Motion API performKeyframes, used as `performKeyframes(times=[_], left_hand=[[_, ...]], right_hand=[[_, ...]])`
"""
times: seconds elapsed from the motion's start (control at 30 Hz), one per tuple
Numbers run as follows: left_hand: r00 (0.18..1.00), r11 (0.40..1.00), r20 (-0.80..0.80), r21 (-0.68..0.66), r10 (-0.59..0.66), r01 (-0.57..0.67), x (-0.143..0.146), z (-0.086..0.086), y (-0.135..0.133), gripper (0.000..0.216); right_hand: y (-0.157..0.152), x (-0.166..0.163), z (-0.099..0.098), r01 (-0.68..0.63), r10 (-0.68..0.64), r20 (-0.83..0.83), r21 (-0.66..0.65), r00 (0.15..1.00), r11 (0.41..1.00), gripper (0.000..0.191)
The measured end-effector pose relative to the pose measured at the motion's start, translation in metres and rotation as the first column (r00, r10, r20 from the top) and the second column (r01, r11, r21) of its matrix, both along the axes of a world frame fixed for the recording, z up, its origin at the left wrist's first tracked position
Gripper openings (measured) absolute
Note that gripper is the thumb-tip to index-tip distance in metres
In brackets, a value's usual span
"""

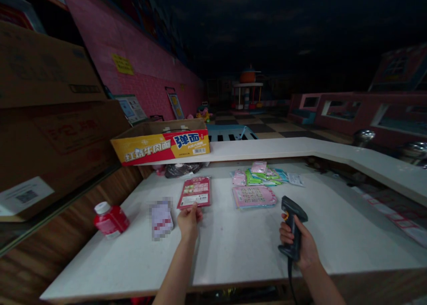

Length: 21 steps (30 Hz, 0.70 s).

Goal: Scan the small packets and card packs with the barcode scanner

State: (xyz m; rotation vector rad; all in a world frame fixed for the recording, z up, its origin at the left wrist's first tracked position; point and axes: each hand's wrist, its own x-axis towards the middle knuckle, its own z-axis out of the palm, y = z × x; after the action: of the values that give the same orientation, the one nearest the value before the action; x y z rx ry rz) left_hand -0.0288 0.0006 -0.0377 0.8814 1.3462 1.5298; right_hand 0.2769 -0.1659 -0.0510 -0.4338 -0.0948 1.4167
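My left hand [189, 220] pinches the near edge of a flat red packet [195, 192] that lies on the white counter [233, 247]. My right hand [298, 242] is wrapped round the grip of a black barcode scanner [292, 220], held upright with its head pointing away from me and its cable hanging down past the counter edge. A pink flat packet [254, 196] lies just ahead of the scanner, between the two hands.
A pile of small pink, green and blue packets [265, 175] lies further back. A red bottle with a white cap [110, 220] and a blurred card [161, 218] lie at the left. A yellow-red carton [163, 145] sits on the raised ledge. Big cardboard boxes [50, 118] stand at the left.
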Motion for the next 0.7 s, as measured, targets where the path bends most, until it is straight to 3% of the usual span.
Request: performKeyframes(times=[0.1,0.2,0.3,0.37,0.47,0.7], left_hand=[[0.898,0.991,-0.437,0.133,0.055,0.005,-0.005,0.007,-0.009,0.04],[0.638,0.955,-0.763,0.258,0.109,0.146,-0.006,0.022,-0.01,0.02],[0.358,0.951,-0.932,0.155,0.052,0.268,-0.005,0.031,-0.005,0.017],[0.241,0.961,-0.97,0.055,-0.013,0.272,-0.005,0.031,0.001,0.02],[0.202,0.96,-0.979,0.027,-0.032,0.28,-0.006,0.022,0.009,0.024],[0.277,0.937,-0.958,0.163,0.075,0.31,-0.01,-0.001,0.018,0.027]], right_hand=[[-0.002,0.0,0.003,0.0,-0.001,-0.016,-0.013,1.0,1.0,0.029],[-0.003,0.0,0.005,0.005,-0.005,-0.015,-0.024,1.0,1.0,0.028],[-0.003,-0.001,0.006,0.012,-0.012,-0.008,-0.033,1.0,0.999,0.026],[-0.003,-0.001,0.006,0.015,-0.015,-0.009,-0.034,1.0,0.999,0.026],[-0.003,-0.001,0.006,0.012,-0.012,-0.02,-0.033,1.0,0.999,0.025],[0.001,0.001,0.006,-0.002,0.001,-0.02,-0.052,1.0,0.999,0.024]])
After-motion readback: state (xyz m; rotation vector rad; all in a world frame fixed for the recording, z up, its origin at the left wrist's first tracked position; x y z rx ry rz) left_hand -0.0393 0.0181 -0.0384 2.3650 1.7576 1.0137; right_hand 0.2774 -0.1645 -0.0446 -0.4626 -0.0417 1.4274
